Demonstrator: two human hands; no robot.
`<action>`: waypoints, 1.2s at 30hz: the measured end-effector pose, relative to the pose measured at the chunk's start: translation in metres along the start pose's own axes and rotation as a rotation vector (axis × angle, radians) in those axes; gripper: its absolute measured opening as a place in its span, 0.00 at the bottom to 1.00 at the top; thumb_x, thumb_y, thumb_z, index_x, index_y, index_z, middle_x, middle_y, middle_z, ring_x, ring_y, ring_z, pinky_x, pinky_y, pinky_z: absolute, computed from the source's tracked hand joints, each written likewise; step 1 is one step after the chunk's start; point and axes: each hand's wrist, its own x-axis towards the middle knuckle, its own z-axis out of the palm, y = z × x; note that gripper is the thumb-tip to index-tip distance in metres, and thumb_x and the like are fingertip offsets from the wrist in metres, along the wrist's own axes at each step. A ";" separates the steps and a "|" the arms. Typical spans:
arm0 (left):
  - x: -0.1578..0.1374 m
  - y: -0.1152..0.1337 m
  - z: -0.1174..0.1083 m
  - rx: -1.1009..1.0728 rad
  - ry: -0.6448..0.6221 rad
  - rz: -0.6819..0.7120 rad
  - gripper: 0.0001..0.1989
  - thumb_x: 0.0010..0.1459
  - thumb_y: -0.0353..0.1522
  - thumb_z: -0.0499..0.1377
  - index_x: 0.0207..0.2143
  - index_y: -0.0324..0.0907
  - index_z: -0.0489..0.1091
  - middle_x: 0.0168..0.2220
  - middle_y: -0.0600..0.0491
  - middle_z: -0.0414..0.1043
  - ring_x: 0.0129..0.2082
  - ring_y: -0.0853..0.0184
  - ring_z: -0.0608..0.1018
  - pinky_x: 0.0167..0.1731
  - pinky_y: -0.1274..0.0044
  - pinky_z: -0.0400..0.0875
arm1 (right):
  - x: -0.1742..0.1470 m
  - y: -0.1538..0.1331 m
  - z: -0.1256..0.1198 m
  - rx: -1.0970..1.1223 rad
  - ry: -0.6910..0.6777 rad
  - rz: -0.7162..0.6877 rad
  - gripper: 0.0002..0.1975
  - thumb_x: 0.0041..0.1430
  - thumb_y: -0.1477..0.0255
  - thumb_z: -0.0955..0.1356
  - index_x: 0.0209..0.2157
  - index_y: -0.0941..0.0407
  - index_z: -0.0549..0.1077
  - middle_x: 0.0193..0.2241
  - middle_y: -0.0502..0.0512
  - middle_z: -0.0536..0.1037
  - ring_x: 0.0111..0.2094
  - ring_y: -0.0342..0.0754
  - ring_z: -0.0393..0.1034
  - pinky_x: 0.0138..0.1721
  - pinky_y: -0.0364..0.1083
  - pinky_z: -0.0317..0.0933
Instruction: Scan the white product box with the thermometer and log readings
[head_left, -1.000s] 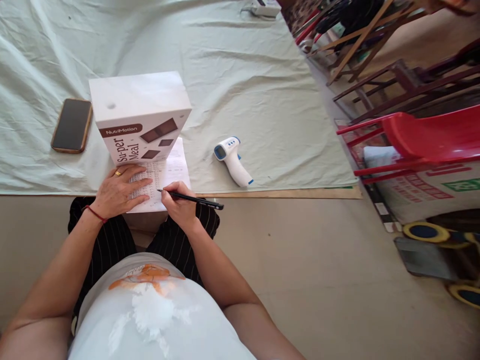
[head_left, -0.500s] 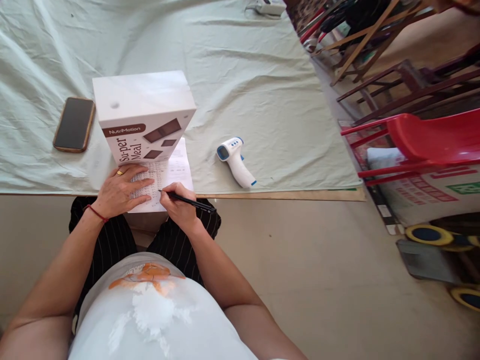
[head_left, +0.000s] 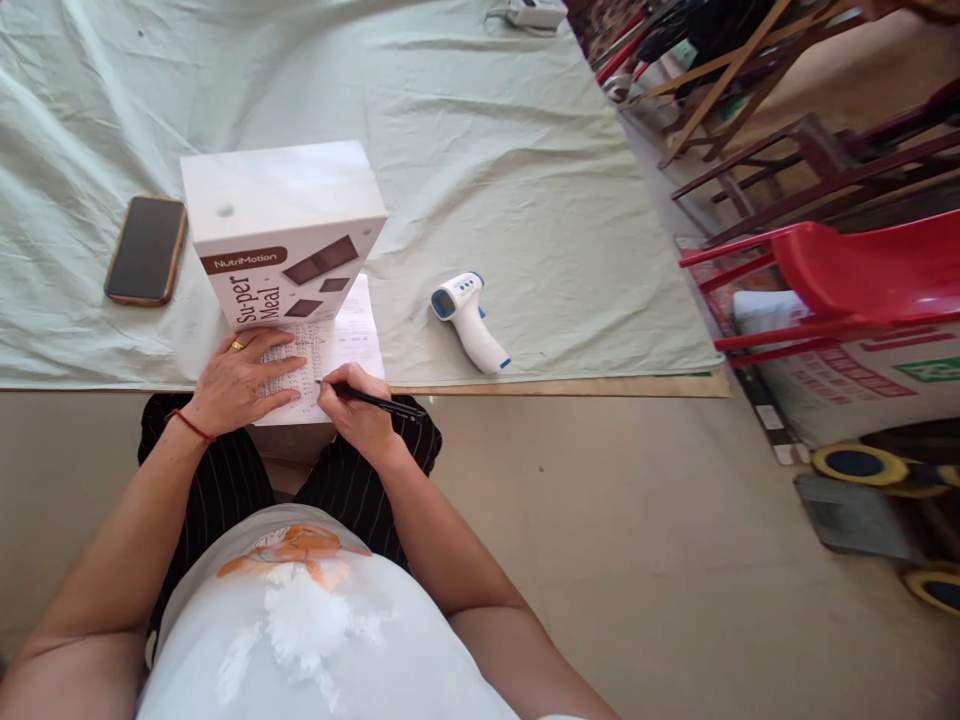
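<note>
My right hand [head_left: 358, 412] pinches a black pen [head_left: 384, 403], its tip down on a sheet of paper [head_left: 358, 335] with rows of small writing. Flat on the same sheet, my left hand [head_left: 241, 380] rests with its fingers spread. The paper juts a little over the table's front edge. Just beyond the left hand stands a white NutriMotion box [head_left: 289, 230], upright, covering part of the paper. To the right of the box lies a white and blue infrared thermometer [head_left: 470, 322].
A phone [head_left: 146, 250] lies left of the box on the cloth-covered table [head_left: 540, 180]. A small white device [head_left: 534, 14] is at the far edge. Beyond the table's right side are a red plastic chair [head_left: 862, 270], wooden frames and a printed sack [head_left: 832, 390].
The whole view has shifted very slightly. Both hands, the pen and the paper keep nearly the same positions.
</note>
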 end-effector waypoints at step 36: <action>0.000 0.001 0.000 -0.027 -0.005 -0.024 0.18 0.67 0.42 0.65 0.56 0.49 0.79 0.63 0.46 0.75 0.63 0.51 0.75 0.63 0.58 0.69 | -0.003 0.000 0.000 -0.018 0.037 0.011 0.05 0.54 0.71 0.66 0.25 0.52 0.69 0.19 0.45 0.69 0.21 0.42 0.62 0.28 0.44 0.60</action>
